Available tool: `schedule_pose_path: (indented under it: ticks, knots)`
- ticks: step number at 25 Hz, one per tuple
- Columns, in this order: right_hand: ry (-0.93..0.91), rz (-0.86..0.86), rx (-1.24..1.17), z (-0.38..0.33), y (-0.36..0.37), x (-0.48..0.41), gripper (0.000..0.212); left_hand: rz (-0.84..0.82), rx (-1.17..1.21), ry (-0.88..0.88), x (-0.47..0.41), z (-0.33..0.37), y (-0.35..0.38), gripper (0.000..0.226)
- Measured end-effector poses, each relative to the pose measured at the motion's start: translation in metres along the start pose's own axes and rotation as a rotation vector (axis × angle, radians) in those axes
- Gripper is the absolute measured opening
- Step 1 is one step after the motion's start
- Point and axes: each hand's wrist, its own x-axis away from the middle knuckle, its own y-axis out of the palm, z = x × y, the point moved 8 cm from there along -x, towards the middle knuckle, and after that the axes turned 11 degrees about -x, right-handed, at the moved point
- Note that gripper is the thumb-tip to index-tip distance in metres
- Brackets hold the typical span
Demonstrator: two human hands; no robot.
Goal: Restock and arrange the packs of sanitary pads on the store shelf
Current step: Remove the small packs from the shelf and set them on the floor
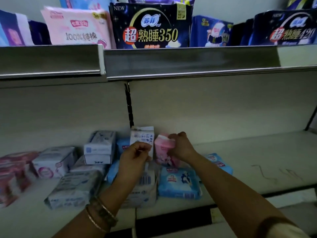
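Observation:
My left hand [135, 156] grips a white pack [142, 137] that stands upright at the back of the lower shelf [248, 162]. My right hand [180, 146] holds a pink pack [163, 148] upright just to the right of it. Below my hands lie a blue pack [178, 182] and a white pack with a barcode [145, 188], both flat. Two white packs [99, 146] sit stacked to the left, with more white packs [75, 188] lying loose in front of them.
Dark red packs [12, 170] lie blurred at the far left. The upper shelf [188, 62] carries a pink pack [77, 26], a dark blue 350 pack [151, 26] and a 420 pack [288, 28]. Another blue pack [221, 162] lies behind my right forearm. The lower shelf's right part is bare.

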Motion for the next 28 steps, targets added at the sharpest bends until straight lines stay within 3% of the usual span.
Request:
schedule_pose_path:
  ticks: [6, 10, 14, 23, 28]
  knots:
    - [-0.127, 0.261, -0.336, -0.025, -0.079, 0.031, 0.063, 0.04, 0.006, -0.028, 0.01, 0.001, 0.007, 0.026]
    - [-0.251, 0.16, -0.624, -0.05, -0.111, 0.086, 0.057, 0.037, 0.006, -0.095, 0.032, 0.005, 0.027, 0.042]
    - [-0.324, 0.05, -0.673, -0.047, -0.128, 0.136, 0.048, -0.015, 0.043, -0.087, 0.08, 0.023, 0.053, 0.061]
    - [-0.225, -0.134, -0.896, 0.004, -0.107, 0.204, 0.041, 0.079, 0.132, -0.153, 0.191, 0.033, 0.079, 0.024]
    - [-0.2, -0.155, -0.908, 0.004, -0.105, 0.242, 0.042, 0.077, 0.087, -0.156, 0.225, 0.035, 0.07, 0.023]
